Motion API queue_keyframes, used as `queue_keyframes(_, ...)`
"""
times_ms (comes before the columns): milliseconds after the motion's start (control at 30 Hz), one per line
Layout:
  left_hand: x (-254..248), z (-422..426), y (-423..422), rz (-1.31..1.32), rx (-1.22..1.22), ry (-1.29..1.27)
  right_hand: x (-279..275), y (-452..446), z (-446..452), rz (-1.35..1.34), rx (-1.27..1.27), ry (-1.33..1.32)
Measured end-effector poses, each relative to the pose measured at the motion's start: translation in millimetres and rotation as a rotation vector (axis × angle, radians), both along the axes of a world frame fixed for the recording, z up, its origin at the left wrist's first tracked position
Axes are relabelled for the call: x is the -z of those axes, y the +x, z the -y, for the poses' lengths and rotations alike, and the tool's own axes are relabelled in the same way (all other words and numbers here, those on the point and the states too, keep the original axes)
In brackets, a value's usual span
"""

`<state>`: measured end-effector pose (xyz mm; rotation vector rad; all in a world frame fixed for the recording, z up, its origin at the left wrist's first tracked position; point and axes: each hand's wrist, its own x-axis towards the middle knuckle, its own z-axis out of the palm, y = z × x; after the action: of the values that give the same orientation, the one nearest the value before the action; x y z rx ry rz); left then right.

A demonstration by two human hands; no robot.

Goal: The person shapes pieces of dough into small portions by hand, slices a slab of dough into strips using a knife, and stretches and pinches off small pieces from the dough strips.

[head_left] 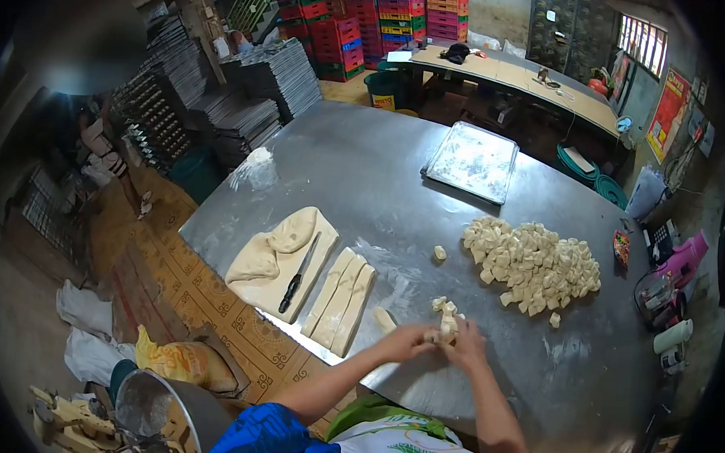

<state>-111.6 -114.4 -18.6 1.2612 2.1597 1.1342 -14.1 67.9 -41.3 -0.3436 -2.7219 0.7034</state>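
My left hand (pixel 407 344) and my right hand (pixel 465 348) meet near the front edge of the steel table, fingers closed on pale dough (pixel 449 323) between them. The fingers partly cover it. Small cut pieces of dough (pixel 440 303) lie just beyond, and a short length of dough (pixel 385 319) rests left of my left hand. Farther left are long dough strips (pixel 343 303) side by side. A black-handled knife (pixel 292 290) lies on the large folded slab of dough (pixel 256 262). To the right spreads a big heap of dough pieces (pixel 533 264).
The steel table (pixel 358 156) is dusted with flour, with a small flour pile (pixel 259 157) at its far left. A floured metal tray (pixel 472 160) sits at the back. A metal mixing bowl (pixel 156 408) stands at lower left; a small packet (pixel 620 248) lies at the right edge.
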Motion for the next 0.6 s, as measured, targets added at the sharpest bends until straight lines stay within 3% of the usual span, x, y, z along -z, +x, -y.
queue_keyframes(33, 7, 1, 1, 0.034, -0.12, 0.191, 1, 4, -2, -0.078, -0.021, 0.002)
queue_keyframes(67, 13, -5, 2, 0.032, -0.116, 0.193, 2, 7, -4, -0.154, -0.043, 0.007)
queue_keyframes(167, -4, -25, -1, -0.216, -0.162, 0.382, -47, 2, 9, -0.107, -0.249, -0.36)
queue_keyframes(233, 2, -21, 6, -0.29, -0.192, 0.435, -50, 6, 20, -0.079, -0.329, -0.492)
queue_keyframes(333, 24, -24, 9, 0.063, -0.033, 0.068, -39, 8, 22, -0.227, -0.093, -0.336)
queue_keyframes(367, 32, -24, 9, 0.178, 0.023, -0.058, -33, 9, 19, -0.144, -0.007, -0.285)
queue_keyframes(533, -14, -15, 43, 0.024, 0.323, 0.195, 12, 16, -27, 0.389, 0.212, -0.044)
queue_keyframes(567, -17, -17, 39, 0.133, 0.285, 0.243, 16, 18, -28, 0.468, 0.229, 0.0)
queue_keyframes(600, -21, -19, 30, 0.229, 0.24, 0.294, 10, 12, -24, 0.336, 0.164, -0.08)
